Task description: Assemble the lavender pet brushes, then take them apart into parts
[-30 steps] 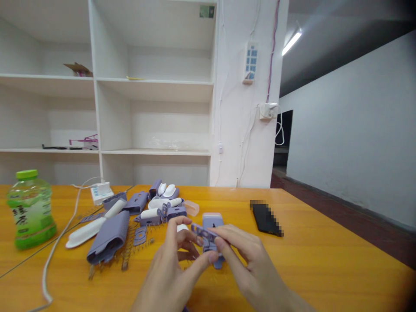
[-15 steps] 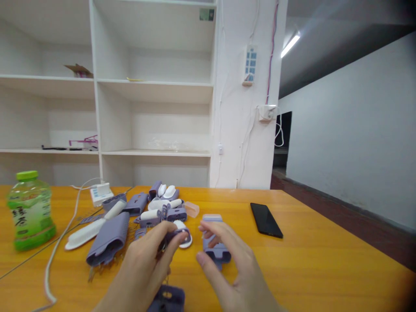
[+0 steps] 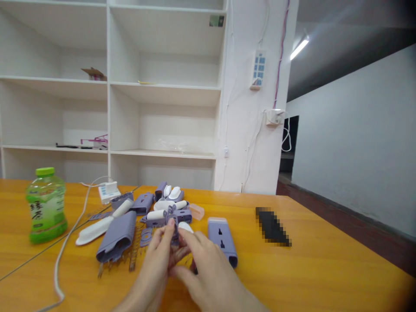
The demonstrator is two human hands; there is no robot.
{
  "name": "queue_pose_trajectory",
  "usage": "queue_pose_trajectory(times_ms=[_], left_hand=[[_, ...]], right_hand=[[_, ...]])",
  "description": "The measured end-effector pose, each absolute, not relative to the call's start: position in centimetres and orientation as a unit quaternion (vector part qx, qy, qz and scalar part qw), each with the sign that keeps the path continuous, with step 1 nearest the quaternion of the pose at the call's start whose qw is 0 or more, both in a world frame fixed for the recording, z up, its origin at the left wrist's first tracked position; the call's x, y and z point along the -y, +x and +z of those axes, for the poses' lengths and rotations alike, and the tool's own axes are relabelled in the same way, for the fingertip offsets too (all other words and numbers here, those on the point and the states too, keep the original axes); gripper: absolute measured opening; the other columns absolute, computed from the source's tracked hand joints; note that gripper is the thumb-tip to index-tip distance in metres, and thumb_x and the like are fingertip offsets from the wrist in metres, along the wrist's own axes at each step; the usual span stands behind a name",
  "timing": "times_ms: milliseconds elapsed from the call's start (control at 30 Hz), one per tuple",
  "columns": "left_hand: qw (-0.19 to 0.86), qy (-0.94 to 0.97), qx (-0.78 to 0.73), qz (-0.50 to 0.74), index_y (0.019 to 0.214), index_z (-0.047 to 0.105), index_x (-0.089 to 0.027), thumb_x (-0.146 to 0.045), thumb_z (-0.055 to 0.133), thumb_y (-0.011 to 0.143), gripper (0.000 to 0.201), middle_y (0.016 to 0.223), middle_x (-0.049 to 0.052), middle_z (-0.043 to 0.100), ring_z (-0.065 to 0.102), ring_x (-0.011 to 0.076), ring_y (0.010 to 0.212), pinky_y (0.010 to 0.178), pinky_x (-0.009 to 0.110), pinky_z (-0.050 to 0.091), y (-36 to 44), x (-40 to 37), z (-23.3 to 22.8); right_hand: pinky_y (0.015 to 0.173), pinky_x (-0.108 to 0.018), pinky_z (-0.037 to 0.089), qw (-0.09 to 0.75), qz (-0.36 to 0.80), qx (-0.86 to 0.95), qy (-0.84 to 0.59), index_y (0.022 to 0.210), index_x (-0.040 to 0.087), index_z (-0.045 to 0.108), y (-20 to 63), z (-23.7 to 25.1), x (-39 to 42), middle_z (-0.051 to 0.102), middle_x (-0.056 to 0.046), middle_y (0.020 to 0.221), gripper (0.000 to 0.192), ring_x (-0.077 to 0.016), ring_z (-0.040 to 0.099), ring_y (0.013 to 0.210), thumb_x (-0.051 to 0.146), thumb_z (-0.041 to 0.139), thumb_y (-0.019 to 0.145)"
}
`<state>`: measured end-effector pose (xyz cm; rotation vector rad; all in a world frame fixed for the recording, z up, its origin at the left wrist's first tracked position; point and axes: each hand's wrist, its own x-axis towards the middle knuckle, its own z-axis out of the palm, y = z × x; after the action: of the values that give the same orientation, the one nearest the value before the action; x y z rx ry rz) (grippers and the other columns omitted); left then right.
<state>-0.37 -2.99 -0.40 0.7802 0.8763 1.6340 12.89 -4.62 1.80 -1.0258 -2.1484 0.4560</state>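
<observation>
Orange wood desk point(image 3: 325, 268) with a whole pile of lilac plastic bits on it, so going left to right. Far left there's a green drink bottle with a green cap point(image 3: 46, 204), then a white cable point(image 3: 69, 240) snaking toward the near edge from a small white power strip point(image 3: 108, 191) at the back. Next comes a flat white plastic paddle-shaped piece point(image 3: 94, 230) beside a big lilac plastic shell point(image 3: 117, 236), with some thin metal springs point(image 3: 134, 251) lying just in front of it, and behind them a heap of lilac and white small parts point(image 3: 165, 203).

Middle is where the action is. The left hand point(image 3: 156, 268) and right hand point(image 3: 208, 277) are now pressed in close together, fingertips pinching a small lilac plastic clip piece point(image 3: 173, 229) just above the desk, right in front of the heap. Half a second ago the hands were apart, the left on a little piece, the right resting over the lilac rectangular housing with slots point(image 3: 222, 240). That housing is now lying free on the desk just right of the right hand, so the right hand dropped it and came over to help. The fingers hide most of the clip, so I can't really tell which hand has the firmer grip; looks like both are closed on it.

Further right, a dark flat phone point(image 3: 272, 226), blurred out.
</observation>
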Motion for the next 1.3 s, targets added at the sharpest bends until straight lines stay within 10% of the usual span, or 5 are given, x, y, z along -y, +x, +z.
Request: queue_pose_trajectory(times_ms=[200,500,767,967,1300], left_hand=[[0.566,0.417,-0.371,0.607,0.086,0.057,-0.019,-0.058,0.078,0.075,0.046,0.068,-0.004,0.067,0.068,0.0163,0.064,0.061,0.027,0.057,1.2,1.1,-3.0],[0.523,0.587,-0.392,0.478,0.092,0.053,-0.020,-0.068,0.070,0.078,0.053,0.068,0.002,0.071,0.072,0.0211,0.059,0.049,0.027,0.057,1.8,1.2,-4.0],[0.502,0.581,-0.427,0.478,0.084,0.051,-0.021,-0.057,0.071,0.084,0.041,0.080,0.001,0.068,0.070,0.0199,0.075,0.064,0.032,0.062,0.8,2.9,-4.7],[0.418,0.639,-0.418,0.493,0.079,0.051,-0.021,-0.044,0.065,0.091,0.029,0.083,0.001,0.062,0.066,0.0185,0.076,0.060,0.025,0.058,-1.5,4.2,-6.0],[0.138,0.771,-0.511,0.354,0.091,0.055,-0.024,-0.028,0.053,0.094,0.006,0.072,-0.001,0.063,0.061,0.0168,0.062,0.054,0.021,0.044,-2.8,6.9,-4.2]], right_hand=[[0.068,-0.025,0.046,0.281,0.141,0.875,-0.368,0.086,0.021,0.071,17.6,2.5,2.9,0.073,-0.003,0.082,0.019,-0.0193,0.066,0.077,0.008,0.057,0.085],[0.039,-0.016,0.032,0.097,0.325,0.848,-0.408,0.094,0.018,0.072,21.6,3.9,2.6,0.056,0.005,0.059,0.029,-0.0080,0.045,0.042,0.014,0.045,0.086],[0.067,-0.028,0.044,0.194,0.059,0.872,-0.445,0.096,0.018,0.065,19.2,0.9,5.1,0.072,-0.009,0.095,0.019,-0.0230,0.067,0.083,0.015,0.051,0.084],[0.089,-0.032,0.048,0.247,0.092,0.876,-0.405,0.126,0.020,0.050,17.8,-1.3,5.6,0.068,-0.010,0.118,0.043,-0.0246,0.065,0.106,0.007,0.047,0.086],[0.089,-0.030,0.047,0.232,0.125,0.895,-0.361,0.114,0.024,0.054,17.4,-0.7,6.1,0.068,-0.005,0.114,0.032,-0.0229,0.065,0.105,0.008,0.049,0.087]])
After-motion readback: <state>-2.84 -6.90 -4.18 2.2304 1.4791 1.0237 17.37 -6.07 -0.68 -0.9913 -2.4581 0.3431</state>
